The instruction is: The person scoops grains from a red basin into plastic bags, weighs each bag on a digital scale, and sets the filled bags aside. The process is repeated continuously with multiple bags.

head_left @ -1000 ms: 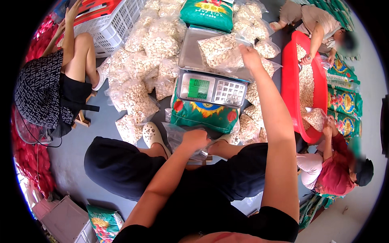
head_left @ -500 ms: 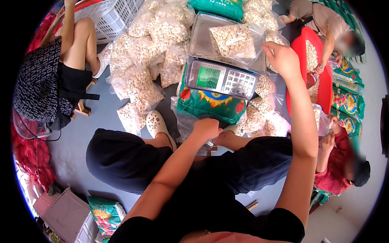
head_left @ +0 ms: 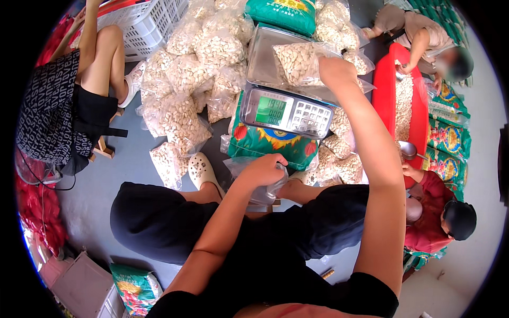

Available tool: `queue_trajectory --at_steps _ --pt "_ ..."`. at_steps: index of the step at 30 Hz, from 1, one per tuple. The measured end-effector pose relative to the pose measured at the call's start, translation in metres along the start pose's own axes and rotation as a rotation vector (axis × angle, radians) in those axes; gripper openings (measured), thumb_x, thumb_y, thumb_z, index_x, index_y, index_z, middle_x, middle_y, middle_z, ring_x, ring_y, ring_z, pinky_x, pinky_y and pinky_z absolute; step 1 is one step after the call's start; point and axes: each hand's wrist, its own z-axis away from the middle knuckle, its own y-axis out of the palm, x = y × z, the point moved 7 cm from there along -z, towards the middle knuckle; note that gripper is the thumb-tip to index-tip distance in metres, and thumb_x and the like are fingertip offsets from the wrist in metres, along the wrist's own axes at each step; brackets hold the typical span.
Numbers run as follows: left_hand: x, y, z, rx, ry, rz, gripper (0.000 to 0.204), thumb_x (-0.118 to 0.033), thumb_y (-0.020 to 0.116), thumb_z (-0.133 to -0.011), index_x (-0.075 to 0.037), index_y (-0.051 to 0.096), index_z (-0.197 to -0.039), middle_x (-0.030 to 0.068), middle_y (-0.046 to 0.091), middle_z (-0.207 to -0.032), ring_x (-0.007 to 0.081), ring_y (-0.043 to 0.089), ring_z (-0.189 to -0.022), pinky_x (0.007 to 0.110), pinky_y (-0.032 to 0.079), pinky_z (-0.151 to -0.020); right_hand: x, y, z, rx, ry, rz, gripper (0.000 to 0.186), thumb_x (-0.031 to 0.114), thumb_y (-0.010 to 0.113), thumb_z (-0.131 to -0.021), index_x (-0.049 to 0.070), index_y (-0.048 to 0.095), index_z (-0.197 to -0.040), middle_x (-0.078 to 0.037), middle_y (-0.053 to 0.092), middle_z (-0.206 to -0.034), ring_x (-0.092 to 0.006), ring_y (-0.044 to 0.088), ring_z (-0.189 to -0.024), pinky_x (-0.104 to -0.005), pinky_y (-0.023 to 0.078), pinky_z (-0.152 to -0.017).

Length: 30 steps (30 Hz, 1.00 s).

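Observation:
A clear bag of pale flat seeds [head_left: 292,62] lies on the steel pan [head_left: 261,49] of a digital scale [head_left: 310,116], which rests on a green printed sack [head_left: 270,152]. My right hand [head_left: 338,73] is closed on the right end of that bag, hiding part of it. Lower down, between my knees, my left hand [head_left: 268,170] grips a crumpled, empty-looking clear plastic bag [head_left: 249,193] with curled fingers.
Filled seed bags [head_left: 180,114] are heaped left and right of the scale. A red tub [head_left: 384,93] of seeds stands right, with two co-workers [head_left: 413,34] [head_left: 435,217] beside it. Another person [head_left: 53,106] sits left near a white crate [head_left: 148,29]. Green sacks [head_left: 445,138] line the right.
Half a second ago my right hand was just off the bag's right end; now it grips it. The co-worker at lower right has bent lower, and a scoop shows in the tub's lower end.

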Motion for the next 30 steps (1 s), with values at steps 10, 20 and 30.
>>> queue_trajectory --at_steps 10,20,30 --pt "-0.005 -0.018 0.005 -0.104 -0.060 -0.167 0.028 -0.024 0.058 -0.078 -0.011 0.063 -0.103 0.0104 0.066 -0.087 0.0263 0.063 -0.082 0.038 0.048 -0.071 0.026 -0.002 -0.025 0.193 -0.083 0.035 0.031 0.032 0.059 -0.084 0.013 0.068 -0.107 -0.010 0.069 -0.103 -0.0296 0.065 -0.098 -0.0413 0.053 -0.076" --pt "0.004 -0.024 0.002 -0.084 -0.145 -0.217 0.030 -0.036 0.061 -0.080 -0.011 0.064 -0.097 0.0102 0.067 -0.088 0.0290 0.064 -0.087 0.041 0.049 -0.075 0.028 0.037 -0.054 0.262 0.029 0.158 0.029 0.015 0.055 -0.085 0.009 0.068 -0.110 -0.012 0.064 -0.117 -0.0298 0.062 -0.108 -0.0434 0.051 -0.081" --pt "0.010 -0.036 0.009 -0.179 -0.034 -0.029 0.029 -0.017 0.053 -0.078 -0.009 0.060 -0.105 0.0141 0.065 -0.091 0.0321 0.061 -0.089 0.040 0.047 -0.076 0.028 0.062 -0.074 -0.134 0.318 -0.308 0.051 0.038 0.046 -0.091 0.007 0.039 -0.131 -0.018 0.055 -0.125 -0.0349 0.056 -0.112 -0.0446 0.047 -0.089"
